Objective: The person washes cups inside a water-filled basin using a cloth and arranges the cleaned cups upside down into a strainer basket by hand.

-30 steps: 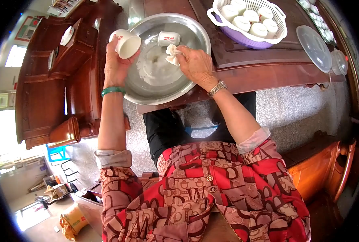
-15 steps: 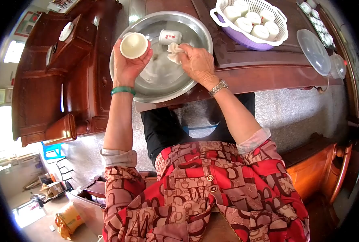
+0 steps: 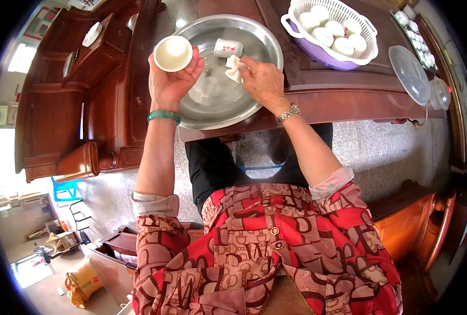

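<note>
My left hand (image 3: 173,79) holds a white cup (image 3: 173,53) from below, its open mouth facing the camera, over the left rim of a metal basin (image 3: 269,39). Pinched in the fingers of my right hand (image 3: 265,81) is a crumpled white cloth (image 3: 234,69), above the basin. A second white cup (image 3: 227,48) with red markings lies on its side in the shallow water of the basin, just beyond the cloth.
On the dark wooden table (image 3: 323,100), a white strainer basket (image 3: 372,39) inside a purple bowl (image 3: 317,53) holds several upturned cups. A clear lid (image 3: 409,73) and a tray of small cups (image 3: 417,42) are farther right. A wooden bench (image 3: 60,105) stands left.
My left hand has turned the cup from tilted sideways to mouth toward the camera and moved it slightly right. My right hand still grips the cloth.
</note>
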Demonstrator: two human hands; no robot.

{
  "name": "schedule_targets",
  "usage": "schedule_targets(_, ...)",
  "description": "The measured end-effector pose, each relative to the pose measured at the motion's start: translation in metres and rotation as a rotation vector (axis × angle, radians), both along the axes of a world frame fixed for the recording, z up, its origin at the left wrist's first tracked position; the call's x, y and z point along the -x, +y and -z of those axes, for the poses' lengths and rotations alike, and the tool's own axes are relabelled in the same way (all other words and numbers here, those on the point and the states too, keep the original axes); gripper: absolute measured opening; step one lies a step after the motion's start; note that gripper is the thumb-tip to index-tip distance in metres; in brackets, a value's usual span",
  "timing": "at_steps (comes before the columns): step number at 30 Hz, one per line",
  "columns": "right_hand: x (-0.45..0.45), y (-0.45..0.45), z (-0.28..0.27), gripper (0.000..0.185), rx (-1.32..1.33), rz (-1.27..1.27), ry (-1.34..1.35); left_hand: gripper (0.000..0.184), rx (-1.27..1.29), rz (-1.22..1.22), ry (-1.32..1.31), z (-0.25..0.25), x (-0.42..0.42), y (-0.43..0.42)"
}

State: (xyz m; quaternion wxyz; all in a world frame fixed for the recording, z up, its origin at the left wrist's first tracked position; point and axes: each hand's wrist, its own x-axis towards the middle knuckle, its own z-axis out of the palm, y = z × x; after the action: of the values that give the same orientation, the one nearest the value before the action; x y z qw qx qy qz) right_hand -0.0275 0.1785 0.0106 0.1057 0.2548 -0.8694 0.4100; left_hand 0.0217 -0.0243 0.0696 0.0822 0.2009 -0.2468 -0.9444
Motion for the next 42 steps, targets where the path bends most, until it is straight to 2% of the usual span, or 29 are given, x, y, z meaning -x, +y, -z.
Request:
schedule_targets(9,0.001,0.000,0.001,0.018,-0.012,-0.007,0.016,0.054,-0.121,0.187,0.158,0.012,0.000,-0.012)
schedule_targets(10,0.000,0.000,0.001,0.018,-0.013,-0.009,0.016,0.054,-0.122,0.185,0.159,0.009,0.000,-0.009)
schedule_targets(12,0.000,-0.001,0.001,0.017,0.003,-0.008,0.045,0.054,0.010,0.025,0.004,0.002,0.000,0.000)
schedule_targets(25,0.002,-0.001,0.004,0.016,0.020,0.004,0.048,0.046,0.045,0.057,-0.018,0.000,-0.002,0.009)
schedule_targets(27,0.002,-0.002,0.003,0.021,-0.066,-0.009,-0.064,0.044,0.257,0.077,-0.110,0.004,-0.001,0.010)
schedule_targets(29,0.002,-0.002,0.006,0.019,-0.145,0.003,0.007,0.042,0.288,0.097,-0.119,0.006,0.001,0.011)
schedule_targets(34,0.006,-0.004,0.009,0.020,-0.010,-0.037,-0.067,0.042,0.388,0.145,-0.059,-0.009,0.032,0.030)
schedule_targets(36,0.004,0.000,0.006,0.019,0.075,-0.052,-0.055,0.040,0.528,0.129,-0.008,-0.026,0.055,0.049)
schedule_targets(38,0.005,-0.001,0.007,0.019,0.113,-0.087,-0.106,0.039,0.630,0.234,0.036,-0.041,0.089,0.067)
schedule_targets(40,0.004,0.002,0.009,0.018,0.236,-0.082,-0.013,0.038,0.800,0.298,0.114,-0.052,0.132,0.091)
schedule_targets(42,0.004,0.004,0.009,0.018,0.265,-0.079,-0.019,0.043,0.841,0.290,0.157,-0.058,0.174,0.127)
